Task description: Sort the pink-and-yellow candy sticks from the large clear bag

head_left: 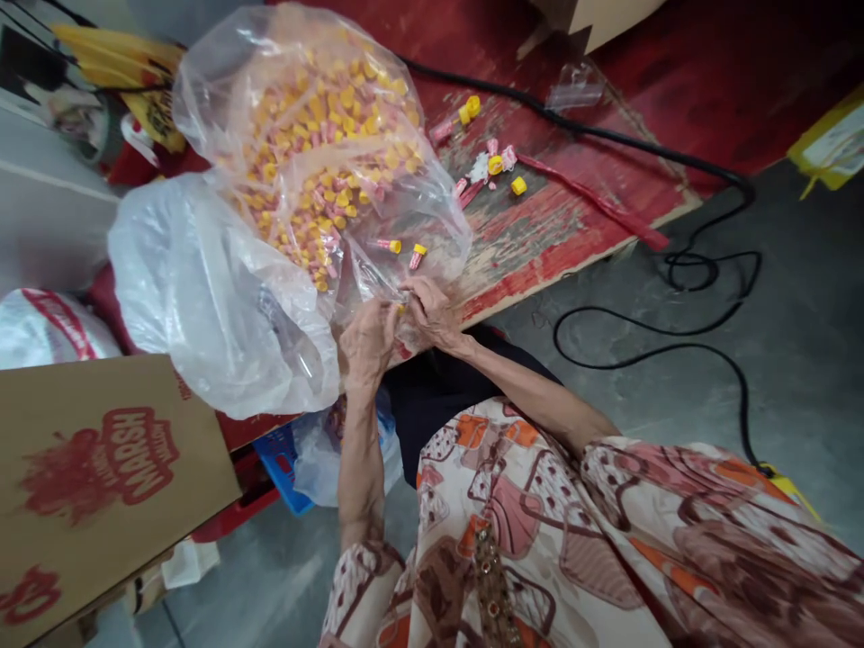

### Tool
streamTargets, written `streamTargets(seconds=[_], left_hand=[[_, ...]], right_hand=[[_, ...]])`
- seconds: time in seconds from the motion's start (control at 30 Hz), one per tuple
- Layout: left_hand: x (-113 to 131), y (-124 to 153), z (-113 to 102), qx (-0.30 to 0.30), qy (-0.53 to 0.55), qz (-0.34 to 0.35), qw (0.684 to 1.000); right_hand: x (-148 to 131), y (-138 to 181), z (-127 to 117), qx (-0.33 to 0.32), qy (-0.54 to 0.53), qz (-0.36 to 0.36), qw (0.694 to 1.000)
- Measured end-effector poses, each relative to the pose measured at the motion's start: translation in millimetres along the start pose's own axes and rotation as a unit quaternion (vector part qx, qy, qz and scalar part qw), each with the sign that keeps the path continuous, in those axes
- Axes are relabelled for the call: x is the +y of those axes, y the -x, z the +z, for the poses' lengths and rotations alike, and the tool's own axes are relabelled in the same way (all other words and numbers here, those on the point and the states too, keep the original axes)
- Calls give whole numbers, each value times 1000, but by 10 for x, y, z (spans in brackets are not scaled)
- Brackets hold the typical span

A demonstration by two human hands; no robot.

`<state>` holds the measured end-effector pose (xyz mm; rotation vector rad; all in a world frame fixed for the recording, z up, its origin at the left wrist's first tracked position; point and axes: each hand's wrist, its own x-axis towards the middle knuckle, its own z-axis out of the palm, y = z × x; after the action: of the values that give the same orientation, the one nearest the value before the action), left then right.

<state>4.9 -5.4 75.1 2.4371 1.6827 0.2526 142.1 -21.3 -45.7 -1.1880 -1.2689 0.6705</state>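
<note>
My left hand (368,344) and my right hand (436,310) meet at the table's front edge, fingers pinched close together. Between their fingertips shows a bit of a small yellow-capped tube (400,309); most of it is hidden, and I cannot tell how much each hand bears. Just beyond, two pink-and-white tubes with yellow caps, one (417,256) upright-looking and one (388,245) lying sideways, are on the clear plastic. A large clear bag (438,211) full of many such tubes spreads behind my hands. Left of them sits a whitish plastic bag (202,279).
Loose yellow caps (518,186), pink scraps and a red plastic strip (600,202) lie on the worn red table (540,238). A black cable (648,139) crosses it and loops on the floor. A cardboard box (114,504) stands at left, near a blue crate (280,454).
</note>
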Motion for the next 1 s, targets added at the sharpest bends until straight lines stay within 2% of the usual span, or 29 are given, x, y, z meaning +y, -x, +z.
streamTargets(seconds=[0.13,0.33,0.43,0.57,0.67,0.8,0.93,1.0], left_hand=[[31,26,73,-33,11,8,999],[11,67,117,42,75,-7,996],[-30,52,222,31,134,-26,990],[-204,-18,315,2,280,-83,956],[-309,-32,323,21,338,-142,930],[-286,38,285,58,320,-150,934],[-142,102,328,83,232,-86,965],[-85,102,391,76,199,-58,975]], right_hand=[[10,8,-15,-20,6,11,1000],[16,15,-29,-27,22,14,999],[7,14,-34,-28,28,13,999],[-13,7,-44,-27,28,11,999],[-26,2,-47,-21,32,13,999],[-23,-5,-43,-20,31,13,999],[-9,1,-43,-30,26,29,999],[-7,5,-46,-33,18,32,999]])
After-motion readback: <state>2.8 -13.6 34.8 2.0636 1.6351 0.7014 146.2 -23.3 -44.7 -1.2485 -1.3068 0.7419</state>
